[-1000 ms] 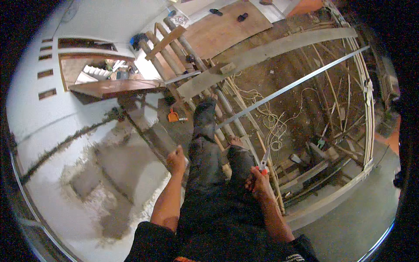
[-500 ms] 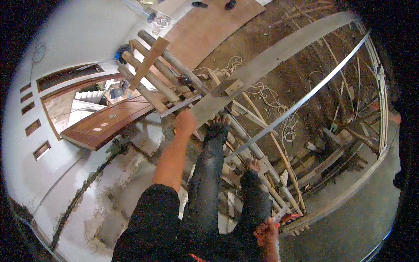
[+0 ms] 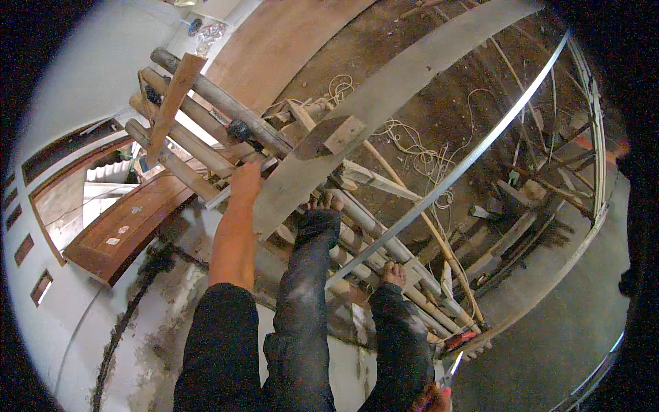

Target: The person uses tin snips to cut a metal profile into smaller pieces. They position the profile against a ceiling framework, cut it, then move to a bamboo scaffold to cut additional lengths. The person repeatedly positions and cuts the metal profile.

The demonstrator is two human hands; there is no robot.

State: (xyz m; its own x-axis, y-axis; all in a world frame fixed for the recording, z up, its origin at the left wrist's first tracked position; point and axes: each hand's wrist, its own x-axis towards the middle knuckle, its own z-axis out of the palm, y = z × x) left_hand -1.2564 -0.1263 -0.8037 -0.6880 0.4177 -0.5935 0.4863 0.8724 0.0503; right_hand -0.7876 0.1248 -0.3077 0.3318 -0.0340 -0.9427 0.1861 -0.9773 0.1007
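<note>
My left hand (image 3: 246,177) reaches forward and closes over a short pale metal strip (image 3: 220,197) that lies across the ends of the wooden poles; its fingertips are partly hidden. Low at the right, my right hand (image 3: 432,398) grips cutting snips (image 3: 449,374) with red handles and bright blades, pointing up and away. The lower edge cuts off part of that hand. A long shiny metal strip (image 3: 446,182) slants from beside my feet to the far right. Left of it runs a wide grey plank (image 3: 384,89) with a small wood block (image 3: 343,134) on it.
My bare feet (image 3: 395,273) rest on the scaffold poles (image 3: 371,223), high above a dirt floor (image 3: 412,82) with tangled pale rope (image 3: 419,154). A red-handled object (image 3: 458,341) lies at the scaffold's near right end. On the left are a brown wooden panel (image 3: 130,226) and a wall opening.
The view has shifted, so the scene slides left and down. My left hand has moved forward onto the short metal strip. My right hand with the snips has dropped toward the lower edge.
</note>
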